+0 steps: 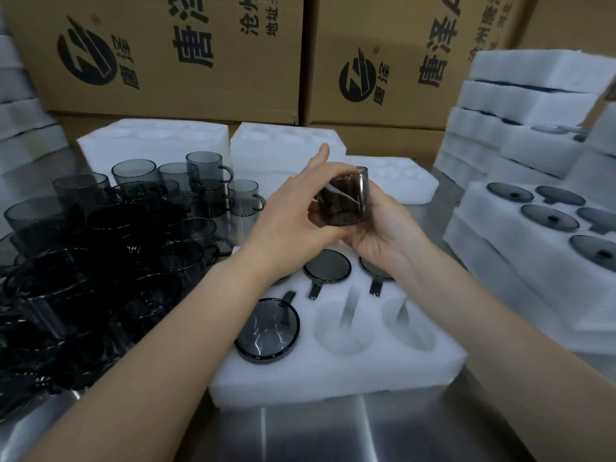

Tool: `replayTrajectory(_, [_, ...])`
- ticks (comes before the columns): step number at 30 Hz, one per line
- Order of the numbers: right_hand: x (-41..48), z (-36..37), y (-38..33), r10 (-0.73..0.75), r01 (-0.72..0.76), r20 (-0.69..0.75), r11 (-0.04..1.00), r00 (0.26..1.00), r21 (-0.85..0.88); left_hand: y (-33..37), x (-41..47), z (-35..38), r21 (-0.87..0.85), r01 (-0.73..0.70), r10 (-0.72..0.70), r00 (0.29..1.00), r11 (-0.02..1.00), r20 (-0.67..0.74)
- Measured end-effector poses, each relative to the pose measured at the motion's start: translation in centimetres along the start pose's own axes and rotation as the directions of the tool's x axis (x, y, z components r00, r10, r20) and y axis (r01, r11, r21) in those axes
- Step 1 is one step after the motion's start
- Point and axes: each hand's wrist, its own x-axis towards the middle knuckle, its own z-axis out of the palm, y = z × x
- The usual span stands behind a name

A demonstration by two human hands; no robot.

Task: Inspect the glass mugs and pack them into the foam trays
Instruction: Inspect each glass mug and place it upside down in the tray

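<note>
Above the near tray (333,378), both hands hold one mug (346,201) tilted: the right hand (380,228) cups it from below and the left hand (293,215) grips its side. Three pockets show packed glass, two empty pockets (340,328) remain, and many loose mugs (100,248) wait at left.

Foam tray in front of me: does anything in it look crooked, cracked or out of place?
Nothing stands out in the foam tray. The front-left mug, back-middle mug and back-right mug sit flush in their pockets, handles in the slots. The other two front pockets are simply empty. The back-left pocket is hidden under the left arm.
</note>
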Motion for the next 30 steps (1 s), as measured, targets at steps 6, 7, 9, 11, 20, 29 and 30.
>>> replayTrajectory(6, [0.2,0.0,0.0,0.151,-0.161,0.146,0.985,0.978,0.063,-0.5,0.3,0.0,-0.049,0.108,-0.11,0.992,0.993,-0.059])
replayTrajectory(7, [0.1,-0.1,0.0,0.166,-0.176,0.155,0.983,0.974,0.049,-0.8,0.4,0.0,-0.032,0.132,-0.135,0.987,0.991,-0.088])
replayTrajectory(9, [0.2,-0.4,0.3,0.132,-0.131,0.132,0.991,0.982,-0.018,-1.2,0.6,0.2,-0.001,0.159,-0.158,0.981,0.987,-0.115])
replayTrajectory(11, [0.1,-0.4,0.4,0.058,-0.051,0.085,0.995,0.995,-0.086,-1.3,0.5,0.4,0.032,0.128,-0.125,0.987,0.991,-0.097])
replayTrajectory(20, [-0.2,-0.1,0.5,-0.111,0.1,-0.064,0.983,0.992,-0.152,-0.8,0.2,0.6,0.137,-0.054,0.072,0.989,0.989,-0.132])
replayTrajectory(29, [0.5,0.0,0.3,-0.093,0.045,-0.193,0.969,0.977,-0.242,-1.3,0.4,0.3,0.158,-0.054,0.062,0.997,0.986,-0.044])
replayTrajectory(30, [0.5,0.1,0.3,-0.092,0.031,-0.211,0.96,0.973,-0.277,-1.3,0.4,0.2,0.148,-0.055,0.06,0.998,0.987,-0.034])
